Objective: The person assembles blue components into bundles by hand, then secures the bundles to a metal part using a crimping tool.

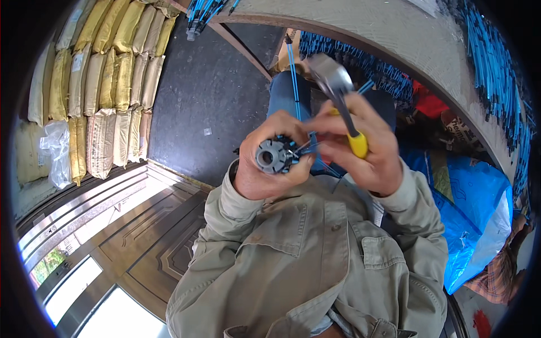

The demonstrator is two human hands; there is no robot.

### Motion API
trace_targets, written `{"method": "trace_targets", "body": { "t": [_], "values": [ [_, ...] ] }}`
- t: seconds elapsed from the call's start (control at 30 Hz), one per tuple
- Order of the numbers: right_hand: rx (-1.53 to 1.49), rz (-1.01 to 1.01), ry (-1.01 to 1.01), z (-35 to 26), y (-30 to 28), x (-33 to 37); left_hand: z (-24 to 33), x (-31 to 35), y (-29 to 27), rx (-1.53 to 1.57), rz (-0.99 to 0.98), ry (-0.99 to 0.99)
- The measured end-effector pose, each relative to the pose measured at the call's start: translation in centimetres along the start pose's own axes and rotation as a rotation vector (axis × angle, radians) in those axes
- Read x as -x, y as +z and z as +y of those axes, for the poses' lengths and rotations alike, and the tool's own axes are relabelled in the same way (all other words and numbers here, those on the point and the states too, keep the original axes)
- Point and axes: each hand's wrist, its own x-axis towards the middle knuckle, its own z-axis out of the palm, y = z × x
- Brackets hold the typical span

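My left hand is closed around a grey slotted round hub, its ringed end facing up and small black parts set around its rim. In my right hand is a hammer with a yellow grip, its metal head pointing up and away, a little blurred. The thumb and fingertips of that same hand are at a small blue piece beside the hub. Thin blue rods with black ends reach from behind my hands toward the far side. Fingers hide how they join the hub.
A workbench curves across the far right, with bundles of blue rods on it and more below. Stacked yellowish sacks stand at left. A blue plastic bag lies on my right, and a panelled door is at lower left.
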Motion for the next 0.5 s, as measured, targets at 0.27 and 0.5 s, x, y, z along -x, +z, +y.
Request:
{"method": "trace_targets", "body": {
  "t": [0.27,0.5],
  "values": [
    [1.429,0.324,-0.653,2.1,-3.7,-1.0,-0.6,-0.9,0.1,0.033,0.028,0.03],
    [1.508,0.477,-0.84,3.5,-2.9,-1.5,-0.5,-1.1,0.2,0.066,0.081,0.004]
  ]
}}
